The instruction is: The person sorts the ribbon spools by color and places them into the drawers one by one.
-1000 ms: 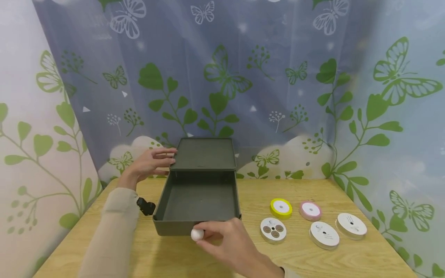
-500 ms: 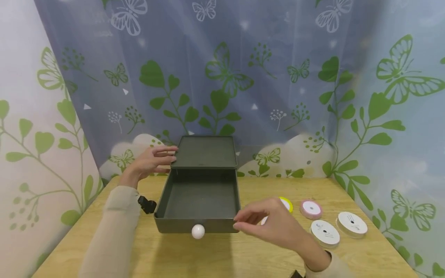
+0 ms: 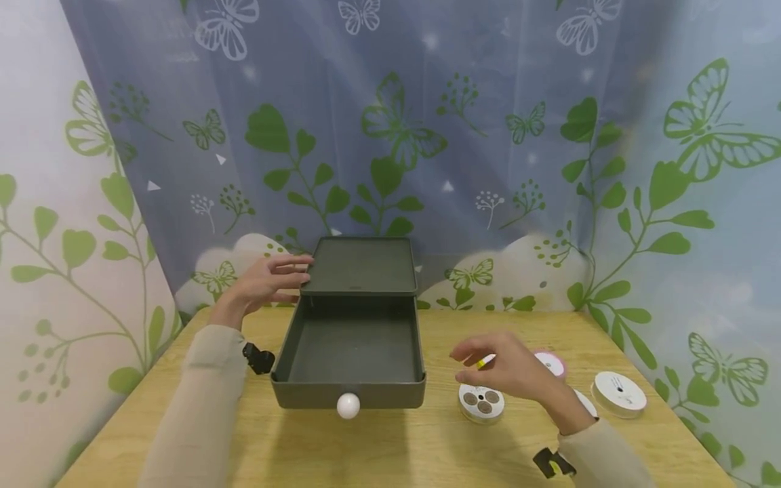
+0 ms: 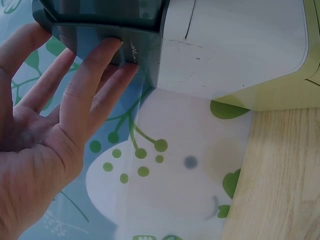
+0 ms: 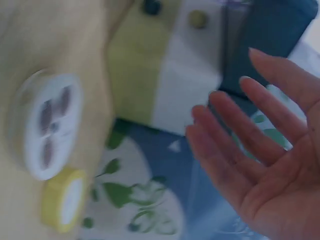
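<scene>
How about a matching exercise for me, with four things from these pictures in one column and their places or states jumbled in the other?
Column one
1. White knob
2. Left hand
3. Drawer
4. Right hand

Column two
A. Pulled out
B. Near the round spools, holding nothing
C. On the drawer's front
D. Fingers touching the upper side of the cabinet

Right pairs: 1-C, 2-D, 3-A, 4-B

Head camera high, facing forward-down; wrist cameras close, sideways; all share box [image 3: 356, 339].
</scene>
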